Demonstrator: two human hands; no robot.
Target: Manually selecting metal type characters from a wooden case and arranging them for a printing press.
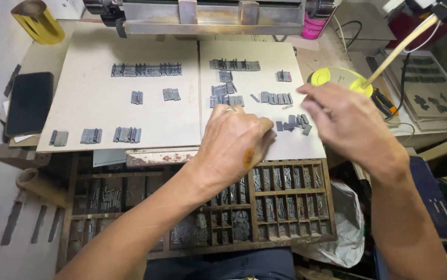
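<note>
Many little grey metal blocks already sit in neat rows on two flat boards. The left board (104, 119) has a long row (146, 69) at its 12 o'clock side, two small bunches in the middle, and three bunches near its 6 o'clock edge. The right board (265, 62) has a row at the top and several short rows below it. A loose bunch of blocks (293, 123) lies at about 4 o'clock on that board, not lined up yet. The wooden tray (291, 199) below holds lots more blocks in its small boxes, so my guess is that plenty of sorting is left.

The left hand (236, 142) rests on the right board's near edge at 6 o'clock, fingers curled together and pointing toward the loose bunch. I cannot tell if it pinches a block. The right hand (345, 122) floats just at 3 o'clock of the loose bunch, blurry, with fingers bent inward. I cannot tell if it holds anything.
</note>
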